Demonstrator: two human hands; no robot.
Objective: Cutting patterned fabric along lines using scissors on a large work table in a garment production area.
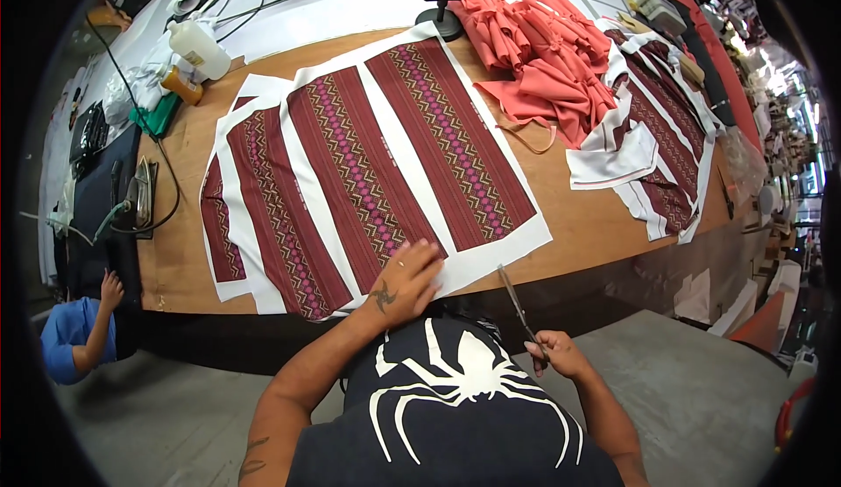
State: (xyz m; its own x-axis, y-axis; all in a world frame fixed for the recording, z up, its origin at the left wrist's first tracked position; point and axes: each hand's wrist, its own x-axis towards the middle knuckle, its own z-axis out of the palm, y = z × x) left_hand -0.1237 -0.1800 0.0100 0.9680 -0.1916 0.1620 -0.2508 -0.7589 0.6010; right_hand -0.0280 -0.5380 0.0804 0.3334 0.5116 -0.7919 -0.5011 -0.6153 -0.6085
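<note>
A white cloth (399, 141) printed with maroon patterned bands lies spread over the wooden table, its near edge close to my body. My left hand (407, 281) rests flat on its lower part, fingers stretched across a maroon band and the white border. In my right hand (561, 354) is a pair of scissors (511, 296), gripped by the handles. The blades point up and away from me, their tips near the cloth's lower right border. Whether the tips touch the cloth I cannot tell.
Coral fabric pieces (561, 67) are heaped at the back right, beside a crumpled maroon-and-white cloth (670, 128). A phone stand (445, 23) rises at the back. At the left are a whitish bottle (200, 49), an amber bottle (181, 86) and a person in a blue sleeve (77, 338).
</note>
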